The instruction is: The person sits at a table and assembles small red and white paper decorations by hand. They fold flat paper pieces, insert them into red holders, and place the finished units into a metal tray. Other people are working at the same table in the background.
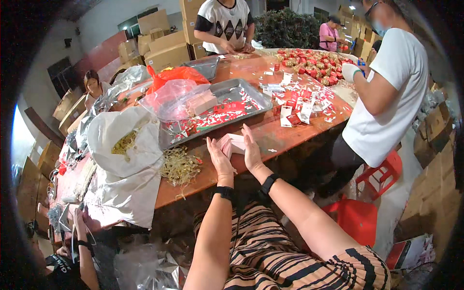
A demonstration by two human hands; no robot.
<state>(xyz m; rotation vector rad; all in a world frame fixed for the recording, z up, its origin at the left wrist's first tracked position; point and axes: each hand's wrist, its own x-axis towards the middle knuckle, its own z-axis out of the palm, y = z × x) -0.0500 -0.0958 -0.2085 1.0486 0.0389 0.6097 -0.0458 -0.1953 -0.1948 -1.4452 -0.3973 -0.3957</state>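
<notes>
My left fingers (213, 149) and right fingers (249, 138) stand straight, uncurled, with the pink papers (233, 143) between them; uneven pressure from either side could fan the papers out onto the table (280, 136) or toward the metal tray (261, 99) just beyond.

Pink papers (234, 143) partly hidden by left hand (221, 158) and right hand (252, 152); far person (224, 24) headless at upper edge; near left co-worker (63, 265) cut off; bits (224, 115) in tray (263, 99) too small to tell
</notes>
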